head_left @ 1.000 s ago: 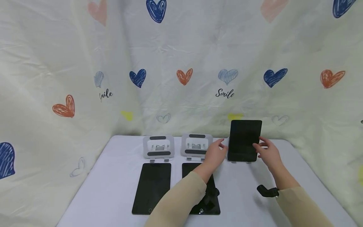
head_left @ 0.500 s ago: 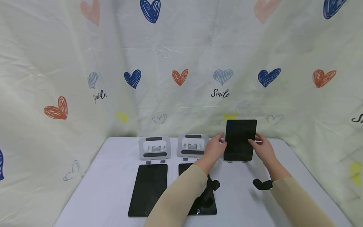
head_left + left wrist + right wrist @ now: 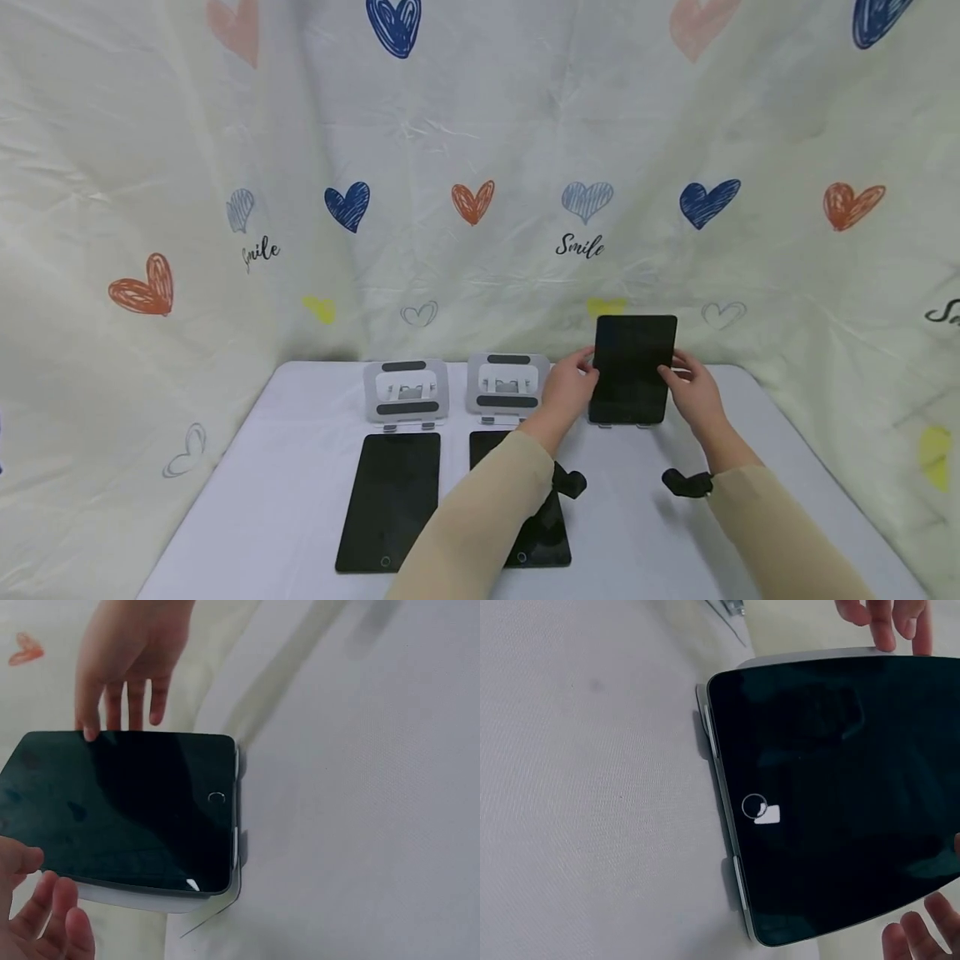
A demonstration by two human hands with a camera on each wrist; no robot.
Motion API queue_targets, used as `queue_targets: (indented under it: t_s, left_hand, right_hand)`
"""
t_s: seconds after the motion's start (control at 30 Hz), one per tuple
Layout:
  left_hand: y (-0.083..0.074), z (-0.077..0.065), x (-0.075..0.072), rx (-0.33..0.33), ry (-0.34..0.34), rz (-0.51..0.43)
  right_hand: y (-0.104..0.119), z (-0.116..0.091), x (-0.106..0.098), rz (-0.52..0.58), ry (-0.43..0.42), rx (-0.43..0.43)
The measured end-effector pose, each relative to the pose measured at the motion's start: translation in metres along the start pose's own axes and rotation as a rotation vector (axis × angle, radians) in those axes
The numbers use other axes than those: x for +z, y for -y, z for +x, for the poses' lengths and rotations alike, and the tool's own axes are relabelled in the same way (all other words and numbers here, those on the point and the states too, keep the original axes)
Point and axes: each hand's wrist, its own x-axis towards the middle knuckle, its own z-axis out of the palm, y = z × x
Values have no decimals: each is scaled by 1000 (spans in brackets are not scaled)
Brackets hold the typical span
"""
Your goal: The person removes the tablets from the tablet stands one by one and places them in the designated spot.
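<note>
A black tablet (image 3: 633, 369) leans upright on a light grey tablet stand (image 3: 142, 898), its lower edge against the stand's small front lips. My left hand (image 3: 568, 386) is at the tablet's left edge, its thumb at the front and fingertips along the side. Opposite it, my right hand (image 3: 693, 392) pinches the right edge, with the thumb over the screen and the other fingers behind. The tablet's home button (image 3: 754, 806) shows near the bottom edge in the right wrist view. Most of the stand is hidden behind the tablet.
Two more grey stands, a left one (image 3: 407, 408) and a middle one (image 3: 507, 402), stand along the back of the white table (image 3: 247, 500). Before them lie two black tablets, a left one (image 3: 390, 500) and one (image 3: 543, 533) partly under my left sleeve. A heart-printed curtain (image 3: 480, 275) hangs behind.
My right hand has closed in on the tablet's right edge, thumb now over the screen. The left hand has stayed by the left edge. The head view has shifted slightly.
</note>
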Motion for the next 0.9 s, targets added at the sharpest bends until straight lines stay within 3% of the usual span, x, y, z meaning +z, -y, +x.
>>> queue_targets:
  t_s: [0.13,0.23,0.47,0.63,0.9]
  left_hand:
    - [2,2,0,-12,-16,-47]
    - [4,4,0,16,-30,-59]
    - [9,3,6,95,-82,30]
    - [11,1,10,119,-130,42]
    - [19,-3,20,165,-193,63]
  right_hand:
    - [-5,2,1,15,-28,-19]
    - [-9,4,2,2,-68,-38]
    - [-16,1,2,12,-200,-55]
    - [-20,-2,3,44,-281,-55]
    - [-20,-7,1,85,-239,9]
